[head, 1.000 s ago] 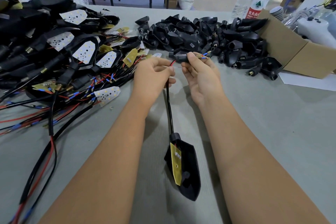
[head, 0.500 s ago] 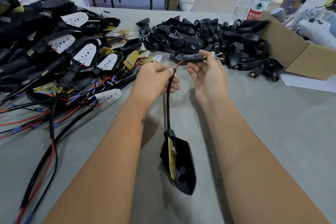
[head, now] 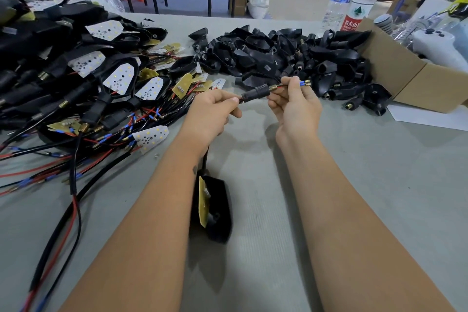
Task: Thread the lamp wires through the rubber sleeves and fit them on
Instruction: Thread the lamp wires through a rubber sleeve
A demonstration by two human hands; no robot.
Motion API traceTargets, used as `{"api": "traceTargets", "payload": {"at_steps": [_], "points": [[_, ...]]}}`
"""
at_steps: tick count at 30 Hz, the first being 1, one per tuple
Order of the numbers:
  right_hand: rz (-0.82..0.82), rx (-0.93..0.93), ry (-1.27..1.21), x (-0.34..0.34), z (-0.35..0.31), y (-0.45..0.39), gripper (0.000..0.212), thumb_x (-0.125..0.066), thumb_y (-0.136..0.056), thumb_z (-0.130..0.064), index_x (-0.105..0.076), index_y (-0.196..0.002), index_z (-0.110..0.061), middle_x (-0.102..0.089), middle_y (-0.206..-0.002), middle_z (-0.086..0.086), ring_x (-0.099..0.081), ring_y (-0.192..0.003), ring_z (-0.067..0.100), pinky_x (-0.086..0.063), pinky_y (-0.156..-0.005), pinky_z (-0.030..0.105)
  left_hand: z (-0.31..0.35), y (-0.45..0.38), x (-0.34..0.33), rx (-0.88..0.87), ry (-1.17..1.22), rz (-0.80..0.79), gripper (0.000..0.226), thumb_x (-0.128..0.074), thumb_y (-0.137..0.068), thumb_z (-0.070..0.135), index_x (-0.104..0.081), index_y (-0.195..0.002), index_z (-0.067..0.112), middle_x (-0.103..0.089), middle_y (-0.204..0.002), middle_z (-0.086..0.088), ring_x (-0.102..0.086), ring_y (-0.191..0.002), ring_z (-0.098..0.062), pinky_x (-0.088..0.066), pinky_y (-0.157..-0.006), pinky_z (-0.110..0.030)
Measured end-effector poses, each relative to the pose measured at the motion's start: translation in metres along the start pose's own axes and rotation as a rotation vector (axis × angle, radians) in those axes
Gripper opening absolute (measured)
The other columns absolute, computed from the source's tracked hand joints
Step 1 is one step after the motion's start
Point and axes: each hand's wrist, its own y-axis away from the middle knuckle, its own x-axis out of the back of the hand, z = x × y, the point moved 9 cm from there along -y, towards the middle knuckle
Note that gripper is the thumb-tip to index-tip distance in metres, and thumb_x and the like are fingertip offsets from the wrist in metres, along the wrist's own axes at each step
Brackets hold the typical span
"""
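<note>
A black rubber sleeve (head: 255, 94) with a brass threaded end sits on the lamp wire between my two hands. My left hand (head: 211, 115) pinches the wire just behind the sleeve's left end. My right hand (head: 295, 106) pinches the thin red and black wire ends, whose blue and brass terminals (head: 304, 82) stick out past my fingers. The black cable drops under my left wrist to a black lamp housing (head: 215, 210) with a yellow circuit board, lying on the grey table (head: 354, 185) between my forearms.
A heap of wired lamp housings (head: 76, 78) covers the left side, with red and black cables trailing to the near edge. Loose black sleeves and housings (head: 291, 56) are piled behind my hands. A cardboard box (head: 410, 78) and two water bottles (head: 349, 0) stand at the right.
The sleeve has slid further along the wire and the terminals now stick out beyond my right fingers. The lamp housing has been dragged nearer to my left forearm.
</note>
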Motion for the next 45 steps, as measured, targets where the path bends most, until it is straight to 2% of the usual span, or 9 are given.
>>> {"api": "traceTargets", "payload": {"at_steps": [4, 9, 17, 26, 33, 36, 38, 41, 45], "points": [[-0.089, -0.034, 0.052, -0.009, 0.001, 0.002, 0.025, -0.049, -0.102, -0.023, -0.064, -0.086, -0.012, -0.065, -0.068, -0.001, -0.061, -0.060, 0.011, -0.051, -0.059, 0.022, 0.002, 0.001, 0.002, -0.027, -0.035, 0.019, 0.016, -0.055, -0.096, 0.013, -0.065, -0.085, 0.019, -0.069, -0.064, 0.007, -0.033, -0.043, -0.005, -0.029, -0.041, -0.017], [-0.271, -0.086, 0.110, -0.030, 0.007, 0.011, 0.014, -0.056, -0.098, -0.011, -0.065, -0.087, -0.014, -0.066, -0.088, 0.007, -0.059, -0.072, 0.019, -0.050, -0.063, 0.024, -0.001, 0.000, 0.002, 0.014, 0.045, 0.034, 0.012, -0.050, -0.094, 0.009, -0.058, -0.095, 0.019, -0.071, -0.065, -0.001, -0.030, -0.042, -0.007, -0.026, -0.038, -0.017], [-0.253, -0.117, 0.146, -0.027, 0.010, 0.012, 0.017, -0.050, -0.101, -0.013, -0.056, -0.086, -0.007, -0.061, -0.075, 0.010, -0.055, -0.058, 0.015, -0.051, -0.058, 0.023, -0.002, -0.001, 0.001, 0.023, 0.040, 0.039, 0.025, -0.045, -0.088, 0.006, -0.050, -0.102, 0.026, -0.070, -0.063, -0.003, -0.030, -0.045, -0.011, -0.027, -0.040, -0.019], [-0.334, -0.126, 0.174, -0.033, 0.010, 0.013, 0.021, -0.045, -0.100, -0.006, -0.061, -0.091, -0.014, -0.068, -0.080, 0.003, -0.064, -0.066, 0.014, -0.053, -0.065, 0.025, -0.008, -0.005, 0.007, 0.075, 0.134, 0.070, 0.029, -0.040, -0.091, 0.003, -0.049, -0.111, 0.022, -0.061, -0.051, 0.000, -0.030, -0.038, -0.008, -0.024, -0.036, -0.017], [-0.315, -0.097, 0.223, -0.032, 0.011, 0.012, 0.018, -0.056, -0.099, -0.026, -0.058, -0.088, -0.012, -0.069, -0.083, 0.009, -0.060, -0.063, 0.017, -0.049, -0.065, 0.025, 0.007, 0.002, 0.002, -0.052, 0.004, 0.049, 0.031, -0.036, -0.090, 0.008, -0.055, -0.103, 0.029, -0.058, -0.048, -0.001, -0.033, -0.036, -0.007, -0.027, -0.038, -0.016], [-0.351, -0.092, 0.206, -0.034, 0.009, 0.012, 0.016, -0.056, -0.098, -0.027, -0.062, -0.091, -0.014, -0.069, -0.080, 0.003, -0.063, -0.068, 0.016, -0.050, -0.065, 0.024, 0.010, 0.004, -0.001, -0.083, -0.080, 0.041, 0.030, -0.037, -0.090, 0.011, -0.053, -0.101, 0.033, -0.059, -0.048, 0.001, -0.040, -0.038, -0.001, -0.032, -0.047, -0.021], [-0.418, -0.097, 0.186, -0.039, 0.009, 0.015, 0.012, -0.055, -0.099, -0.024, -0.064, -0.097, -0.017, -0.069, -0.081, 0.001, -0.064, -0.070, 0.016, -0.051, -0.066, 0.025, 0.010, 0.004, -0.002, -0.078, -0.074, 0.034, 0.029, -0.040, -0.090, 0.010, -0.052, -0.102, 0.034, -0.060, -0.051, 0.002, -0.039, -0.040, -0.001, -0.031, -0.049, -0.024], [-0.508, -0.097, 0.190, -0.047, 0.011, 0.020, 0.012, -0.056, -0.097, -0.013, -0.060, -0.107, -0.018, -0.069, -0.085, 0.004, -0.064, -0.071, 0.020, -0.052, -0.069, 0.027, 0.012, 0.004, -0.003, -0.071, 0.044, 0.031, 0.026, -0.042, -0.093, 0.009, -0.052, -0.102, 0.030, -0.055, -0.050, 0.002, -0.034, -0.036, -0.005, -0.027, -0.038, -0.017], [-0.453, -0.063, 0.220, -0.044, 0.010, 0.018, 0.015, -0.061, -0.093, -0.006, -0.059, -0.105, -0.016, -0.069, -0.075, -0.003, -0.065, -0.069, 0.017, -0.053, -0.065, 0.024, 0.008, 0.004, -0.006, -0.009, 0.191, 0.000, 0.031, -0.039, -0.090, 0.002, -0.051, -0.105, 0.027, -0.052, -0.050, 0.001, -0.028, -0.039, -0.009, -0.019, -0.038, -0.018]]}}
